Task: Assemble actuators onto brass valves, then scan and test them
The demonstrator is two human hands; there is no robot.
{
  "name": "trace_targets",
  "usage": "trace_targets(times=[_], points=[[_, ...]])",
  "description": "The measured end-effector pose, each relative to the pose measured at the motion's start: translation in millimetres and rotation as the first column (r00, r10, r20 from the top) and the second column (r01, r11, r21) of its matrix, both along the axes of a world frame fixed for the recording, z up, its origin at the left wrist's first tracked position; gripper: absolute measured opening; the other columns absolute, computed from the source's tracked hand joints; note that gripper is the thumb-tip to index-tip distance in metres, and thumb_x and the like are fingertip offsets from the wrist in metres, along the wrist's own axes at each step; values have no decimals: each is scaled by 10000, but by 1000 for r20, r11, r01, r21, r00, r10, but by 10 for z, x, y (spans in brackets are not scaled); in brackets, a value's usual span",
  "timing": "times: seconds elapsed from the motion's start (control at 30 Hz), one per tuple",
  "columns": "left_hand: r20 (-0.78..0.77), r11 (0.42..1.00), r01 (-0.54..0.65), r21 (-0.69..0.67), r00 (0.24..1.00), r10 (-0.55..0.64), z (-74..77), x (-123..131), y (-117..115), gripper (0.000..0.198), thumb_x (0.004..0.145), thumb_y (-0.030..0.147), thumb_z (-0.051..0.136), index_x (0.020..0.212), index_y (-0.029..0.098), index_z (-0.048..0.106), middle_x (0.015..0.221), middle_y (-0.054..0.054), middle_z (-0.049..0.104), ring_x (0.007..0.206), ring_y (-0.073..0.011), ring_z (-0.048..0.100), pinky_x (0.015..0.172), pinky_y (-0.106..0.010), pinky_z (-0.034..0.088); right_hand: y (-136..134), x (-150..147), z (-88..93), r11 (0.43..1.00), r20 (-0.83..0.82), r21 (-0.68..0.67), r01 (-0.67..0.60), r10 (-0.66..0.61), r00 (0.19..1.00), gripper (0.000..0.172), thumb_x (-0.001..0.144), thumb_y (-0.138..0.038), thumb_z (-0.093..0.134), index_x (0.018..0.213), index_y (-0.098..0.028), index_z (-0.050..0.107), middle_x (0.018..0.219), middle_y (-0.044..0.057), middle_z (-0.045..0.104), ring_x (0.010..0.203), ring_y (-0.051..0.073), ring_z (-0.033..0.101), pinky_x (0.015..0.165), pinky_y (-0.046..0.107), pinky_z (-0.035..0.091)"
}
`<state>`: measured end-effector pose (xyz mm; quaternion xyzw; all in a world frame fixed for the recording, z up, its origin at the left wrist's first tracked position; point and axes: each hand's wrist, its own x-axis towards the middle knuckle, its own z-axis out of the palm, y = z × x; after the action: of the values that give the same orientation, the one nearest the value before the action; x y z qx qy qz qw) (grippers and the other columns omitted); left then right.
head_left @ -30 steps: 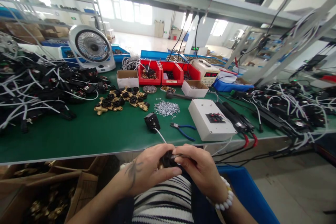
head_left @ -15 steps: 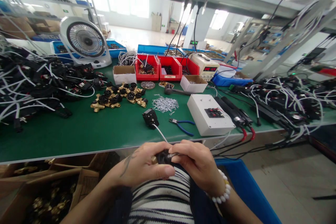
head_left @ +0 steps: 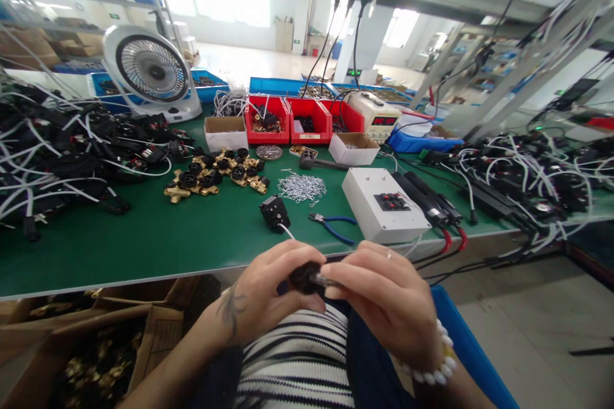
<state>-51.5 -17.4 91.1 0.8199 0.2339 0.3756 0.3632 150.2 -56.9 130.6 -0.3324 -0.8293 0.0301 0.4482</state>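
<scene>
In front of my striped top, my left hand [head_left: 259, 294] is closed around a black fitting [head_left: 305, 276]. Thumb and fingers of my right hand [head_left: 391, 300] pinch a small, blurred silvery metal piece [head_left: 325, 280] against the fitting's right side; its exact kind cannot be made out. Just beyond my hands, on the green bench [head_left: 158, 243], lies a black block-shaped part [head_left: 274, 212] with a white cable [head_left: 286, 230] running towards my left hand. Blue-handled cutting pliers [head_left: 336, 227] and a pile of small wire clips [head_left: 302, 187] lie behind my hands.
Brass fittings with black knobs [head_left: 215, 174] lie left of the clips. Red bins [head_left: 268, 137] stand behind, with a white fan [head_left: 151, 73] to their left. A white switch box [head_left: 369, 204] sits to the right. Black parts with white cables [head_left: 81, 140] heap up at both ends.
My right hand has moved right and its grip on the metal piece has shifted. My left hand has risen slightly and turned the fitting, so its brass end no longer shows.
</scene>
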Motion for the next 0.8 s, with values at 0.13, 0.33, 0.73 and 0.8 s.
trace_targets(times=[0.13, 0.33, 0.73, 0.8], points=[[160, 999, -21, -43, 987, 28, -38, -15, 23, 373, 855, 301, 724, 1199, 270, 582, 1174, -50, 635, 1127, -203, 597, 1002, -314, 459, -82, 68, 114, 996, -117, 36, 79, -74, 990, 231, 939, -213, 618, 1158, -279, 648, 809, 26, 710, 674, 164, 632, 626, 312, 506], [262, 983, 107, -150, 963, -65, -3, -22, -7, 454, 819, 244, 758, 1223, 353, 581, 1193, 0, 634, 1161, -188, 587, 1034, -322, 463, -99, -28, 101, 998, -81, -63, 23, -28, 996, 200, 956, -206, 590, 1123, -295, 652, 834, 19, 734, 725, 152, 662, 669, 270, 525], [457, 782, -434, -447, 641, 617, -268, -459, 246, 320, 868, 406, 697, 1117, 214, 639, 982, -31, 723, 986, -191, 690, 867, -290, 576, 300, -201, -420, 686, -33, -727, 43, -97, 995, 92, 913, -205, 599, 945, -192, 684, 795, 13, 694, 714, 151, 629, 652, 257, 507], [501, 709, -493, -505, 501, 706, -334, -608, 302, 363, 837, 449, 715, 1076, 185, 644, 931, -38, 717, 948, -193, 696, 851, -302, 587, 464, -351, -614, 634, -12, -774, 9, -29, 1000, 89, 848, -130, 639, 891, -175, 703, 824, 31, 692, 775, 170, 633, 722, 287, 513]])
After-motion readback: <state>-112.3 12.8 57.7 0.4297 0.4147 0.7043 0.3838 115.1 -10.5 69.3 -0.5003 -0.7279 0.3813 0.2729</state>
